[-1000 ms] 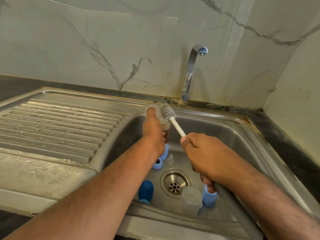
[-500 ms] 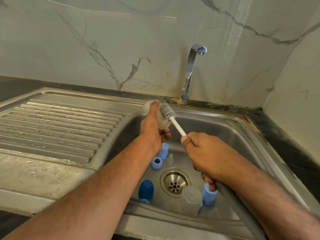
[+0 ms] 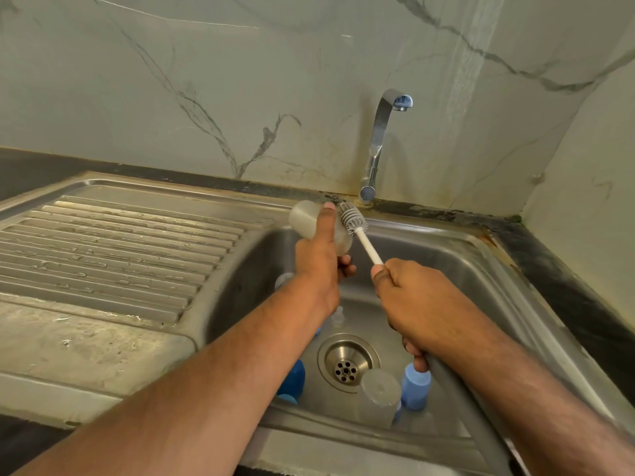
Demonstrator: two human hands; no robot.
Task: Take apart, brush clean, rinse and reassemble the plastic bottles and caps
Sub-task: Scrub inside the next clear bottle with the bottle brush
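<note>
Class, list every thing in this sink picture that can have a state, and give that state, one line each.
Tap: off, no water running.
Clear bottle: held on its side, uncapped.
Brush: bristles outside the bottle's mouth.
Left hand: gripping the bottle.
Right hand: gripping the brush handle.
Drain: unplugged.

Frosted clear bottle (image 3: 309, 221) tilted beside grey-bristled brush (image 3: 354, 223) above basin.
</note>
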